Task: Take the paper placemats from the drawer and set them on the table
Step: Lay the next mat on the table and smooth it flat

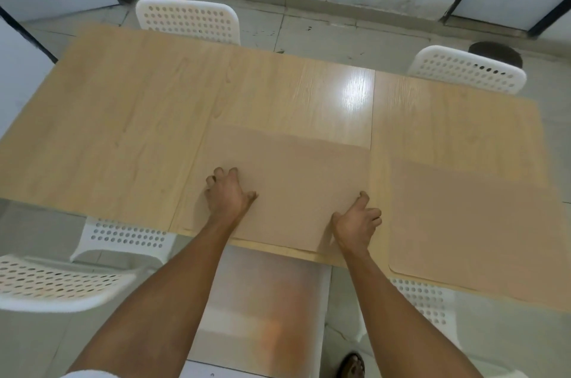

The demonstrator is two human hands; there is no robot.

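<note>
On table (123, 99), placemat (293, 186) under both hands' fingers (227, 173)

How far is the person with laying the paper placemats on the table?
One brown paper placemat already lies flat on the wooden table, at the near right. A second placemat is in hand: the left hand presses on it and the right hand sits at its near right corner, with its near edge at the table's edge. The far places by the two white chairs have no placemats yet. No drawer is in view.
</note>
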